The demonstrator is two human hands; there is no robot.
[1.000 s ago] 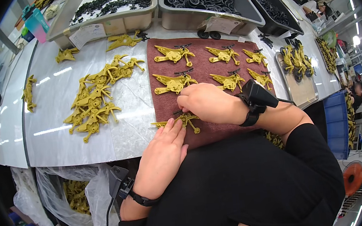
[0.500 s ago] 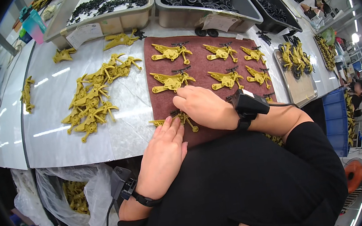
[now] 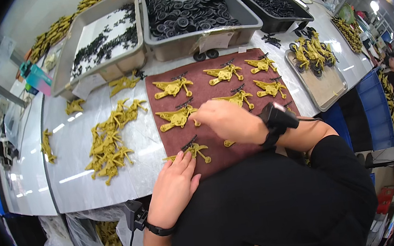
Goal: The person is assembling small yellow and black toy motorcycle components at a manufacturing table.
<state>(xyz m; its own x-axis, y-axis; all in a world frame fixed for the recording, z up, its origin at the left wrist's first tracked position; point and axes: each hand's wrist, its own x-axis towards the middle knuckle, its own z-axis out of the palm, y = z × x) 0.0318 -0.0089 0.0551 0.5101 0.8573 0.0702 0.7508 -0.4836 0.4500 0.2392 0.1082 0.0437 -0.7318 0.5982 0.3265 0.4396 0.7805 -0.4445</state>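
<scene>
My left hand (image 3: 174, 188) lies flat, fingers stretched out, on a yellow plastic toy-bike frame (image 3: 201, 152) near the front left of the maroon cloth (image 3: 220, 156). A black handlebar-like piece (image 3: 189, 143) sits at that frame's upper edge. My right hand (image 3: 230, 121) is curled over the cloth, beside another yellow frame (image 3: 173, 118) in the row behind. Its thumb and forefinger are bent together; what they hold, if anything, cannot be made out. More yellow frames with black pieces, such as one at the back left (image 3: 171, 88), lie in rows; my right hand partly covers some.
Loose yellow frames (image 3: 108, 146) are heaped left of the cloth. Behind stand grey bins of small black parts (image 3: 107, 41) and black wheels (image 3: 190, 15), and a black bin (image 3: 271, 7). A metal tray (image 3: 325, 91) with wheeled yellow bikes stands right.
The view has shifted, so the table and bins sit differently. My right hand has lifted away from the front left frame toward the row behind; my left hand stays on the frame.
</scene>
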